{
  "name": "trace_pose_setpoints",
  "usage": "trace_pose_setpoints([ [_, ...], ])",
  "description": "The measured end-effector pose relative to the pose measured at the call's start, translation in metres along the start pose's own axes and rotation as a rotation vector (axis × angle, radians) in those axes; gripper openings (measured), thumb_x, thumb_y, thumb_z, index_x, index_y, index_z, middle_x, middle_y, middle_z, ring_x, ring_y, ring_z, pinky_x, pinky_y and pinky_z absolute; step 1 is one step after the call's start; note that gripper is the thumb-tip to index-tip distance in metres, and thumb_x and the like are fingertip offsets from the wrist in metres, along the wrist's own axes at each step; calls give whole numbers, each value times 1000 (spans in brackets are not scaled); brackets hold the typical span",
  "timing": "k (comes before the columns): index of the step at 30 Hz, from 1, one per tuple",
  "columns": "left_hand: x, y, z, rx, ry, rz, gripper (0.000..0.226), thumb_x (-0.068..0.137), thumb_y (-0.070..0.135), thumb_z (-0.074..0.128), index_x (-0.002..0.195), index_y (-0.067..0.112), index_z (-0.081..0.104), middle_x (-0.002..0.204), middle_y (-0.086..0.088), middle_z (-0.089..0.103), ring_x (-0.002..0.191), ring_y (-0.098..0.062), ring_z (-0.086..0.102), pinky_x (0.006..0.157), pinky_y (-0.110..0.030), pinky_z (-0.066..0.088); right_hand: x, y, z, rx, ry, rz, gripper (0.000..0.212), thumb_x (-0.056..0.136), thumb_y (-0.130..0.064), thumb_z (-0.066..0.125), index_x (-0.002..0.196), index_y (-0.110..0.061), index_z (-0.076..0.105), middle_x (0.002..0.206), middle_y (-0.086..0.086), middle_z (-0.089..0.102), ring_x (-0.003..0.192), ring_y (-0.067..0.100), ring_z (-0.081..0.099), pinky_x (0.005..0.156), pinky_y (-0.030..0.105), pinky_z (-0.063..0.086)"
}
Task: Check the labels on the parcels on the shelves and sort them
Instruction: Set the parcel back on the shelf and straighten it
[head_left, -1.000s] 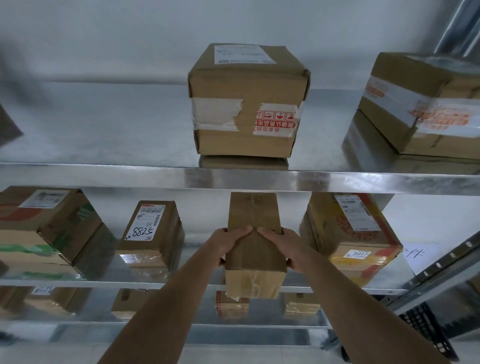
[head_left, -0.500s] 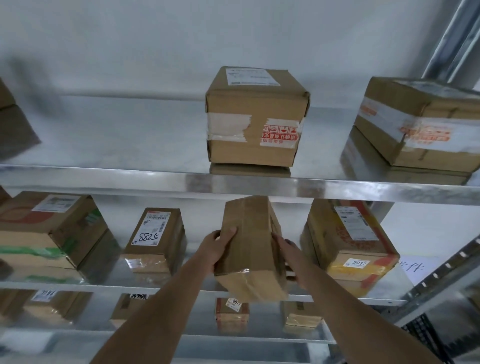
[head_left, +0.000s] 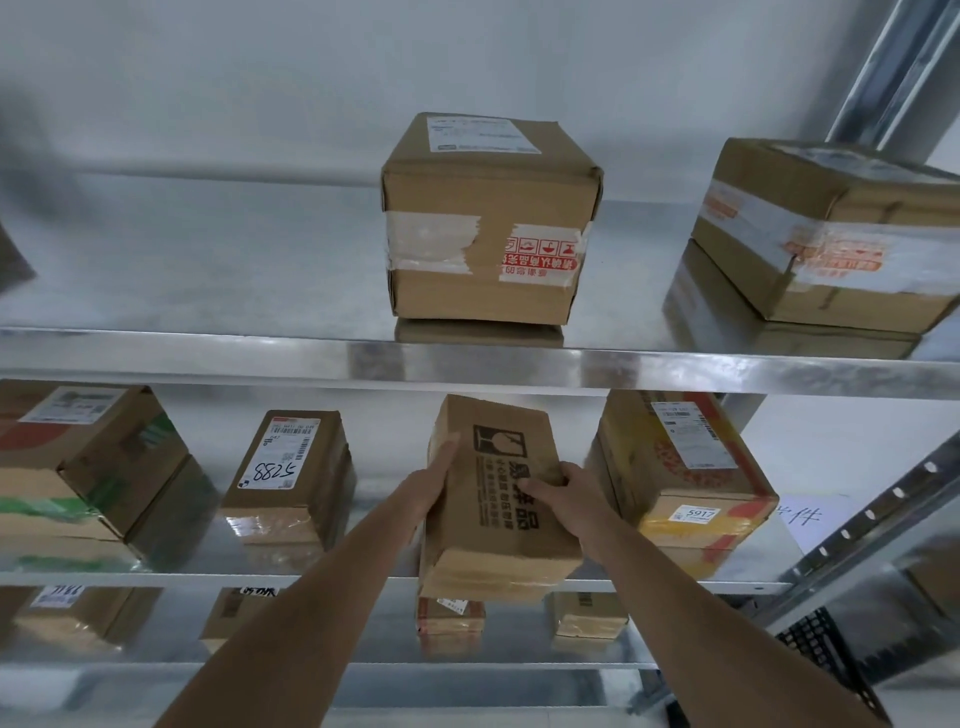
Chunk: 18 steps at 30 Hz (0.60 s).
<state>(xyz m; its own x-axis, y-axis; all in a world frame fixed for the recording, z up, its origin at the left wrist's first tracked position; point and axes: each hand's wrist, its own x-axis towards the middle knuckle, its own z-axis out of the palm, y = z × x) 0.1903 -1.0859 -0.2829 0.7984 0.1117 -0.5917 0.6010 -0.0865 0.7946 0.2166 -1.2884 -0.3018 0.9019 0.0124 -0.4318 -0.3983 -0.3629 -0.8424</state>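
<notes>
Your left hand (head_left: 434, 480) lies along the left side of the brown parcel (head_left: 496, 501) in the lower centre of the frame, its fingers (head_left: 448, 451) nearly straight and pressed flat against the cardboard, with the thumb tucked out of sight. Your right hand (head_left: 569, 491) grips the parcel's right edge: its fingers (head_left: 535, 486) curl over onto the printed face, just below the fragile-glass mark, and the rest of the grip seems to wrap behind the box, though that part is hidden.

Compared with half a second ago, you have turned the parcel so that a face with black printing and a broken-glass symbol now points at you; before, you saw only plain, taped cardboard. Your right hand has come up from underneath onto that face.

The parcel sits between your two hands, held clear in front of the middle shelf (head_left: 208, 577), its near end tilted down toward you and overhanging the shelf's front edge. To its left in the frame stands the parcel marked 5788 (head_left: 291, 470), to its right the yellow parcel marked 5917 (head_left: 685, 483). In the upper centre, on the top shelf (head_left: 208, 353), a taped square box (head_left: 491, 218) rests directly above your hands.
</notes>
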Motion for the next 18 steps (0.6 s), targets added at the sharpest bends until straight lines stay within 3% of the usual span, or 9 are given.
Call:
trace_pose_setpoints([
  [2,6,-6,-3,-3,-12,-23,71,89,71,55,124,10,60,119,-8,68,103,-23,62,95,-36,45,-2,0,1,17,-31,-14,52,83,-38,81,124,-23,52,118,1,69,105,23,67,94,44,56],
  [6,13,-13,-1,-70,-51,-26,54,82,44,80,120,9,63,104,-7,73,92,-22,69,84,-37,56,-8,-2,2,52,-106,-31,44,88,-34,77,124,-24,54,110,0,70,98,18,67,79,32,56],
  [10,24,-17,-4,14,-7,3,53,81,39,83,121,10,66,112,-8,74,86,-18,68,80,-34,56,-3,-1,7,30,-138,18,42,89,-41,75,124,-19,63,106,3,74,99,22,70,97,44,56],
  [13,29,-15,-6,85,19,19,52,79,44,83,118,14,66,115,-8,74,88,-19,69,82,-36,57,4,3,8,15,-142,94,55,86,-51,75,126,-15,64,109,5,75,99,23,71,90,40,58],
  [16,33,-16,-5,66,12,13,52,80,43,84,118,12,67,113,-10,75,100,-26,72,95,-44,57,8,6,9,43,-133,122,58,84,-54,75,123,-12,66,106,6,76,96,23,72,84,36,58],
  [18,34,-18,-5,16,-5,21,49,82,40,83,118,11,68,111,-10,76,99,-25,72,94,-43,57,8,6,11,61,-119,129,57,83,-54,75,121,-12,67,104,6,76,96,23,72,83,36,58],
])
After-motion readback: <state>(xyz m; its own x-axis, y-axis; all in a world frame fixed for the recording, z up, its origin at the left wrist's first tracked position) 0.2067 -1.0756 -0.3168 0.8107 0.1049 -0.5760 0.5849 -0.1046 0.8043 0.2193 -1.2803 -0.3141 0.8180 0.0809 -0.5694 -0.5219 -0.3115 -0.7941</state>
